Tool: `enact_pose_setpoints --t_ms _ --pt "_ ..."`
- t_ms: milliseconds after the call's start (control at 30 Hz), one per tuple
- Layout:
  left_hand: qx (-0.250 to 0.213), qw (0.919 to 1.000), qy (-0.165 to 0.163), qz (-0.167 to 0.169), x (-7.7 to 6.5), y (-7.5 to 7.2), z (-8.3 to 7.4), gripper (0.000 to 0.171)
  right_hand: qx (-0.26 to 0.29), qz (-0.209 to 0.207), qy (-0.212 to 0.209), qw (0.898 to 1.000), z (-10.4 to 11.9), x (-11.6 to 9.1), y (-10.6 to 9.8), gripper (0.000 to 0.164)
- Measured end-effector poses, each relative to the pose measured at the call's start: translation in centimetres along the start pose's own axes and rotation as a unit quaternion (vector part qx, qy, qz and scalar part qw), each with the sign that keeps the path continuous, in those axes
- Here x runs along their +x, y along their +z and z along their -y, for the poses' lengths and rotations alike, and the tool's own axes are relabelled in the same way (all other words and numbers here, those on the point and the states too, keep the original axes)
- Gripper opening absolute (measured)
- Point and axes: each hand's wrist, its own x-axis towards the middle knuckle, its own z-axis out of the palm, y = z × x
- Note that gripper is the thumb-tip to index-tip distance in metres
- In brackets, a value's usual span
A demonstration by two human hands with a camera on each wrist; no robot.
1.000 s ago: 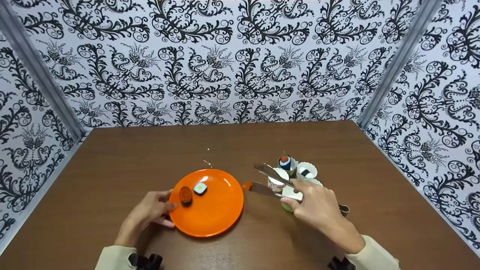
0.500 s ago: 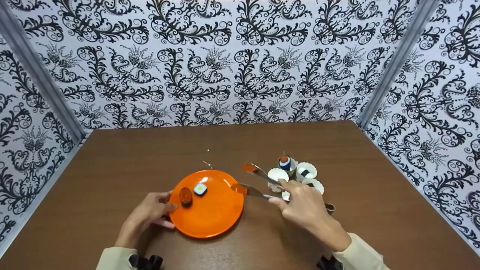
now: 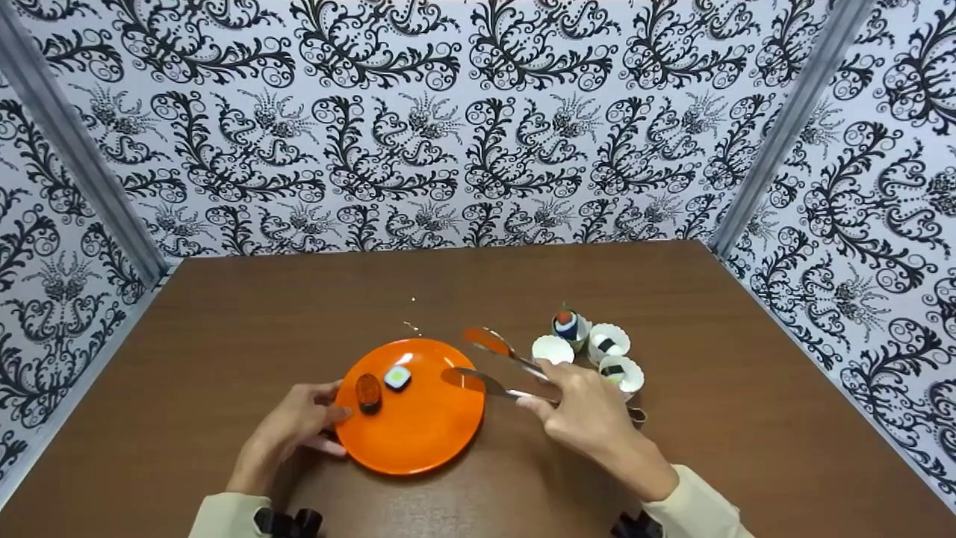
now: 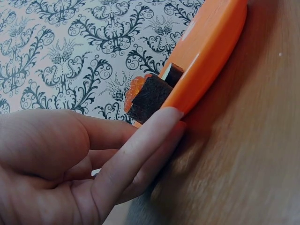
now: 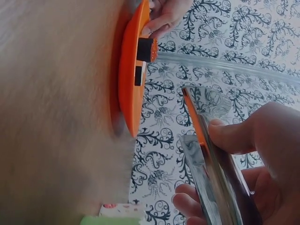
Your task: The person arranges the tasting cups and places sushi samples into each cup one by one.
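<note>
My left hand (image 3: 299, 418) pinches the left rim of a round orange plate (image 3: 414, 444), which lies on the table. A roe-topped sushi roll (image 3: 368, 394) and a small maki roll (image 3: 396, 378) with a pale green centre sit on the plate's left half. My right hand (image 3: 590, 415) grips metal tongs (image 3: 494, 385) with the thumb on one arm and fingers on the other. The tongs' two spread blades point left over the plate's right edge. Nothing shows between them in the right wrist view, where the plate's orange reflects on the metal (image 5: 206, 129).
Right of the plate stand several small fluted cups: a white one (image 3: 553, 349), two holding black-banded sushi (image 3: 608, 345) (image 3: 621, 371), and one with a red-topped roll (image 3: 565, 323). My right hand hides part of this group. Patterned walls (image 3: 441, 172) border the table (image 3: 299, 299).
My right hand has moved left with the tongs, from the cups to over the plate's right edge. My left hand keeps its hold on the plate, and both rolls stay in place.
</note>
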Motion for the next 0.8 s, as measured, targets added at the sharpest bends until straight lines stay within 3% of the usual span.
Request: enact_pose_setpoints --t_ms 500,800 --pt "0.0 1.0 -0.004 -0.002 0.0 0.2 0.1 0.059 -0.005 0.001 -0.015 1.0 1.7 0.4 1.4 0.045" --pt "0.006 1.0 0.002 -0.004 -0.1 0.1 0.1 0.058 0.003 0.026 -0.015 1.0 2.4 0.9 1.9 0.047"
